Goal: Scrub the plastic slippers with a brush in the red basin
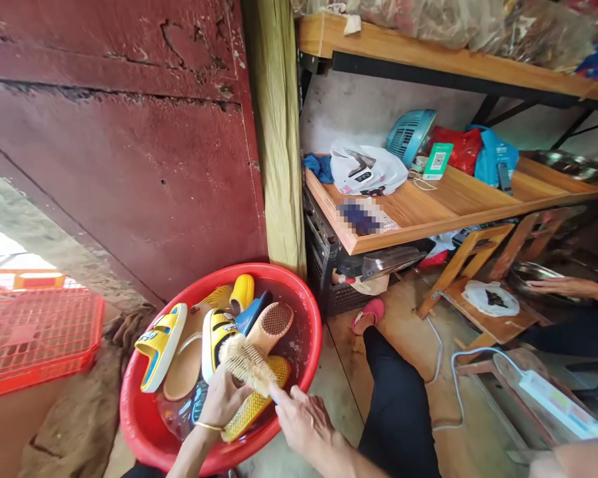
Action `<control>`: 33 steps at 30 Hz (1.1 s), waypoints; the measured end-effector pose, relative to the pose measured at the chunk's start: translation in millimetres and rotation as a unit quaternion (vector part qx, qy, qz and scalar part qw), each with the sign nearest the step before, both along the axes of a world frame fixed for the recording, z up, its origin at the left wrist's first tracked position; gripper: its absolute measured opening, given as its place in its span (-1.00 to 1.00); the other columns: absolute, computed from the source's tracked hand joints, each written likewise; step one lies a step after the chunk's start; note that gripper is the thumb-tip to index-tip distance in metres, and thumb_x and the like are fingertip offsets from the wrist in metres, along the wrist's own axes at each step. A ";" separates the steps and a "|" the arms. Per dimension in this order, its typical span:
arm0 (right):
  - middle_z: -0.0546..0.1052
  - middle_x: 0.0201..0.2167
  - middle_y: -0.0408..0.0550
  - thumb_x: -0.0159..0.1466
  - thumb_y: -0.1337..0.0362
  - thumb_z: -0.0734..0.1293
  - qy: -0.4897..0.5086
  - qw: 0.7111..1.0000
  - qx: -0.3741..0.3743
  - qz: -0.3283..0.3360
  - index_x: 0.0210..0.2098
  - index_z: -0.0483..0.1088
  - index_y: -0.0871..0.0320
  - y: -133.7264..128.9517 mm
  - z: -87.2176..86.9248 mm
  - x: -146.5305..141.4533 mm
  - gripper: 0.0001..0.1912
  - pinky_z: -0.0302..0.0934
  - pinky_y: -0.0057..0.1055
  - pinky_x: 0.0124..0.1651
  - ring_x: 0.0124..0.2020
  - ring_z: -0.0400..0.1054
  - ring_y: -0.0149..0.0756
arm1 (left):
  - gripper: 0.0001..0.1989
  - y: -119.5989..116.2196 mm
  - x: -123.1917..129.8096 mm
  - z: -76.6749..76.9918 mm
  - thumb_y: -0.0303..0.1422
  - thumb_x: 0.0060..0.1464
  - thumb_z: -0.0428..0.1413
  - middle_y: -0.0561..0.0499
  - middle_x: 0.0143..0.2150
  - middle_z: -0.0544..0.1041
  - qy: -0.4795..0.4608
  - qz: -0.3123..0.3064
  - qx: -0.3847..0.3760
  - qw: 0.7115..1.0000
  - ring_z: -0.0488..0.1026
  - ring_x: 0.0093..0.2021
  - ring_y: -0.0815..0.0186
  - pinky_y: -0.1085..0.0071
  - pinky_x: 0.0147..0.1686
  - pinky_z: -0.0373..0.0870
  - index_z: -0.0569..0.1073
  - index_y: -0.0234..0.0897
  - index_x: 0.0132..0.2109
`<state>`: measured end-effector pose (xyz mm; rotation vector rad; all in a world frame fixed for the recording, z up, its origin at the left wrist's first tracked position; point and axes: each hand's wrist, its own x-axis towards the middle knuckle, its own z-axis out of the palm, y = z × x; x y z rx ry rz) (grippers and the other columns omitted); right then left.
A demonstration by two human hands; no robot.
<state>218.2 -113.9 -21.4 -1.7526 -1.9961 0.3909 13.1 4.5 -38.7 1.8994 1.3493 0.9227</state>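
Observation:
My right hand [303, 418] grips the handle of a scrub brush [244, 362], its pale bristles facing up toward the camera. My left hand [222, 401], with a yellow band at the wrist, closes around the near end of a yellow slipper [213, 332] with a white sole. The brush partly covers that slipper and my left fingers. Both hands are over a red basin [309, 358] of murky water. Several other slippers lie in it: a yellow and white one [167, 338] on the left rim, a tan one [276, 325] and a yellow-soled one [246, 418].
A maroon door [129, 172] stands behind the basin, with a red plastic crate [40, 332] at left. On the right, a wooden table [428, 216] holds bags and a blue fan [411, 136]. A white power strip [558, 401] lies near another person's hand [561, 285] at a metal bowl.

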 end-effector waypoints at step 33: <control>0.64 -0.13 0.19 0.31 0.43 0.21 -0.158 0.987 -0.007 -0.030 0.31 0.37 0.08 41.0 -11.9 -4.0 -0.42 0.47 -0.20 -0.19 -0.31 0.56 -0.06 | 0.07 7.5 18.7 -33.6 -0.14 0.01 0.26 -0.30 0.32 0.34 -0.145 0.031 -0.063 0.987 0.30 0.36 -0.09 -0.18 0.31 0.20 -0.16 -0.14 0.50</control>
